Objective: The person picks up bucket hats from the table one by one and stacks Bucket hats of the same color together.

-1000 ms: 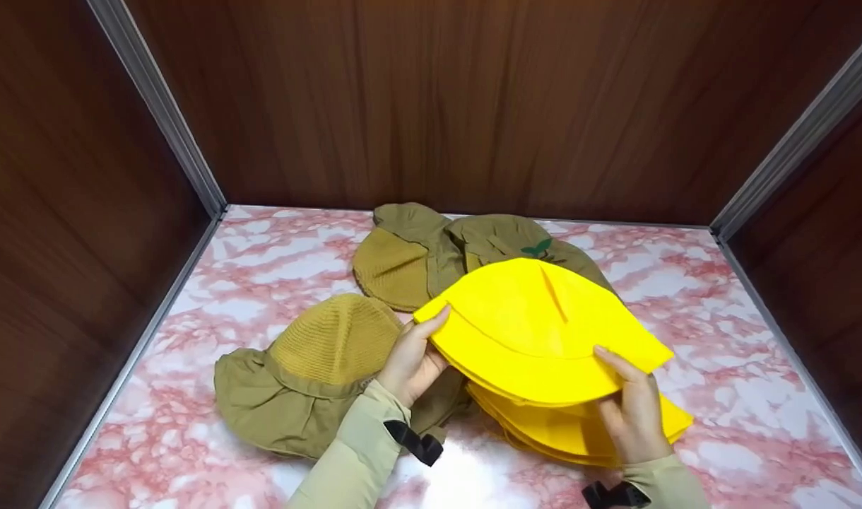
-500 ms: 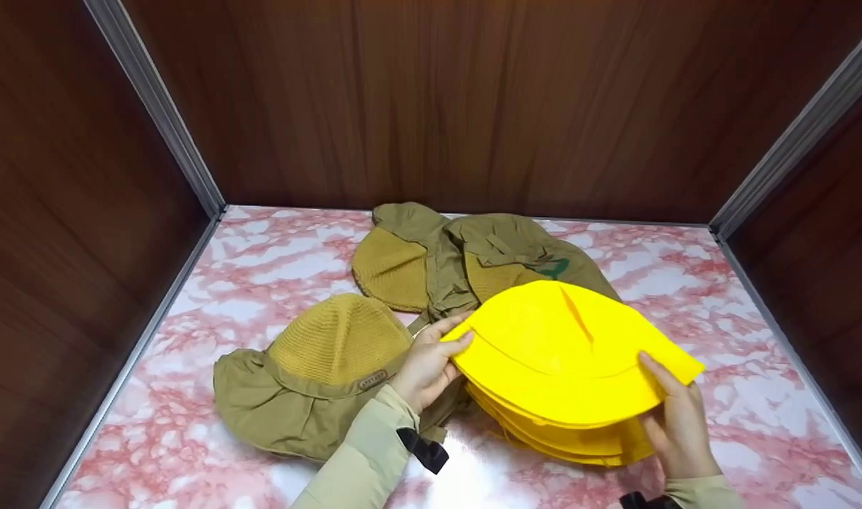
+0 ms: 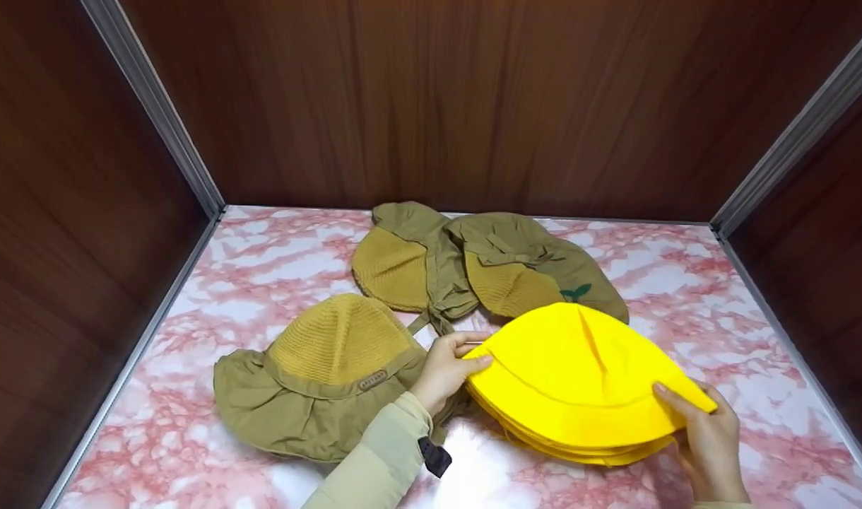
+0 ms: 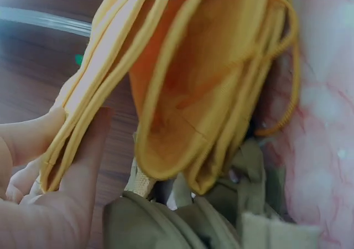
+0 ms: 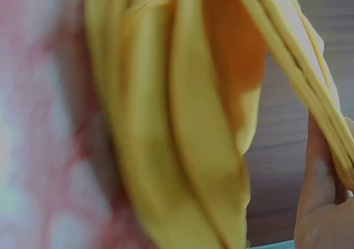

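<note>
Between left hand (image 3: 445, 371) and right hand (image 3: 715, 438), each pinching its brim (image 3: 579, 421), spans a yellow hat (image 3: 569, 364), seemingly folded.

Left hand (image 3: 441, 371): pinching, thumb (image 3: 479, 364) uppermost, fingers (image 3: 468, 338) opposed on the far side; sleeved left forearm (image 3: 378, 456) trails behind it. Right hand (image 3: 711, 435): well apart to its right, likewise pinching, thumb on top.
</note>
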A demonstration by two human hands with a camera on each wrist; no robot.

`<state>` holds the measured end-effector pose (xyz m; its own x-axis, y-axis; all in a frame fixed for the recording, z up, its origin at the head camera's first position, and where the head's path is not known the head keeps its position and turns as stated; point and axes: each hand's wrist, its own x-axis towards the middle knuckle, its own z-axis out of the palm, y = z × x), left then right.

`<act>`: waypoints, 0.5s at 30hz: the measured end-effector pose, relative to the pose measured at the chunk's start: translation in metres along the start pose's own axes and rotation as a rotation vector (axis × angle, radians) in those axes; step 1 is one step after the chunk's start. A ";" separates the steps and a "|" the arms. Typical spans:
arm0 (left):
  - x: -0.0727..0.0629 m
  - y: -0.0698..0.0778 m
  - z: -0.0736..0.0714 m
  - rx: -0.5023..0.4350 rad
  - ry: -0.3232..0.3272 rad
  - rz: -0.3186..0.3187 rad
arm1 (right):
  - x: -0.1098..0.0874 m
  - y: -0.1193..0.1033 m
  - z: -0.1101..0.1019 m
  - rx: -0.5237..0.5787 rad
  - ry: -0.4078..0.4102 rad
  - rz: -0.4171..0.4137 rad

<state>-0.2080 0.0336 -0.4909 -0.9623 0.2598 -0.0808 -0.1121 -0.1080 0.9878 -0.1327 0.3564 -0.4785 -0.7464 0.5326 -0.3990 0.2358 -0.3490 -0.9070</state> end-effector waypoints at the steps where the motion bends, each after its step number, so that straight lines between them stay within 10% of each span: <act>1: 0.000 -0.001 0.001 0.020 0.003 0.012 | 0.001 0.001 -0.002 -0.047 0.018 0.008; 15: 0.003 -0.009 0.012 0.251 0.074 0.062 | 0.017 0.018 -0.009 -0.441 0.102 -0.083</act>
<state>-0.2071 0.0466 -0.4989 -0.9820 0.1880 -0.0194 0.0038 0.1220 0.9925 -0.1353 0.3666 -0.5027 -0.7139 0.6261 -0.3137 0.4368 0.0480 -0.8983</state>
